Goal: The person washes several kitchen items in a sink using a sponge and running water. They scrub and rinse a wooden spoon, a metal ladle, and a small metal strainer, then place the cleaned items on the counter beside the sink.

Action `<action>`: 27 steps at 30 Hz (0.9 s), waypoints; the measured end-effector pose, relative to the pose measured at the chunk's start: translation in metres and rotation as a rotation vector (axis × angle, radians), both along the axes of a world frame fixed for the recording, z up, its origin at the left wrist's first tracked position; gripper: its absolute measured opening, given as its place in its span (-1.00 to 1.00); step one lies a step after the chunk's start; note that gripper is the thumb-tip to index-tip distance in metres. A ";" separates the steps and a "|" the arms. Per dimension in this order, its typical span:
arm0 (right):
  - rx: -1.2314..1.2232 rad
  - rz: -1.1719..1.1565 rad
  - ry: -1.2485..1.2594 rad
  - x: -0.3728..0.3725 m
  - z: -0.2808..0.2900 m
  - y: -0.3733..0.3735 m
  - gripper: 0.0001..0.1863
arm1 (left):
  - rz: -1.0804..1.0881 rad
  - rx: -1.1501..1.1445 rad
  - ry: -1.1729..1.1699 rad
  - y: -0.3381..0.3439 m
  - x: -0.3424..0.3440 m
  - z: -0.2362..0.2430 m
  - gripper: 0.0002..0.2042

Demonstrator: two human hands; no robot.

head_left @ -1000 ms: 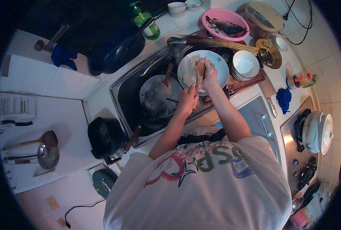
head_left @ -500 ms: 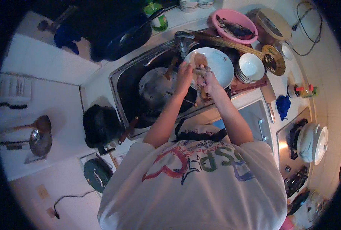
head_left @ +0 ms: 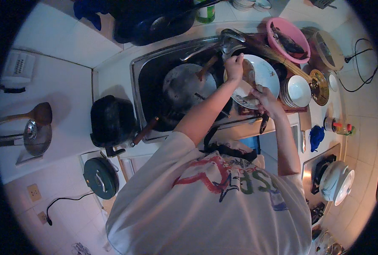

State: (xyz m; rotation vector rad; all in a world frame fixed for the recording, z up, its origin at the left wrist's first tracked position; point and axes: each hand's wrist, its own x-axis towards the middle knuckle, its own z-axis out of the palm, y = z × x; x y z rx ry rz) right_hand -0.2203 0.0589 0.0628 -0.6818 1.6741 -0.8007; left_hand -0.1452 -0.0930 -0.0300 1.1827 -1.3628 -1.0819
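Plate [head_left: 260, 76], white and round with brownish residue across its lower half, sits in the upper centre of the frame above the right end of the steel sink [head_left: 155, 72], just below the tap [head_left: 231, 38]. Left hand [head_left: 235, 68] grips the plate's upper left rim, fingers curled over the edge; this appears to steady it tilted toward the basin so runoff falls inside. Right hand [head_left: 263, 97] is at the lower rim, fingers bent against the soiled surface, apparently rubbing it; whether it holds a sponge cannot be told. Left of the plate, a round pan [head_left: 184, 87] with a wooden handle lies in the basin. Right of the plate, a stack of white bowls [head_left: 298, 91] stands on the counter, a pink basin [head_left: 288, 40] above them.
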 end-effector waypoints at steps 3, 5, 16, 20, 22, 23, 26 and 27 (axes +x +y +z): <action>-0.131 0.070 0.445 -0.001 0.010 0.006 -0.62 | -0.031 -0.145 -0.094 -0.002 0.008 0.001 -0.62; -0.296 0.102 0.678 -0.004 0.014 0.007 -0.57 | -0.080 -0.233 -0.172 -0.006 0.015 -0.004 -0.66; -0.014 0.201 1.093 -0.038 -0.039 0.019 -0.77 | -0.213 0.769 -0.228 -0.083 0.098 -0.129 -0.51; 0.026 0.149 1.176 -0.039 -0.027 0.014 -0.77 | -0.282 1.076 -0.057 -0.088 0.106 -0.181 -0.61; 0.107 0.112 1.240 -0.034 -0.011 0.010 -0.76 | -0.334 1.234 0.021 -0.077 0.114 -0.195 -0.63; 0.097 0.100 1.269 -0.031 -0.004 0.007 -0.76 | -0.341 1.205 0.129 -0.069 0.119 -0.198 -0.64; -0.064 0.032 1.327 -0.021 0.017 -0.001 -0.76 | -0.283 1.051 0.078 -0.024 0.147 -0.188 -0.64; -0.112 0.014 1.342 -0.018 0.022 -0.003 -0.77 | -0.296 0.917 -0.079 -0.006 0.162 -0.183 -0.60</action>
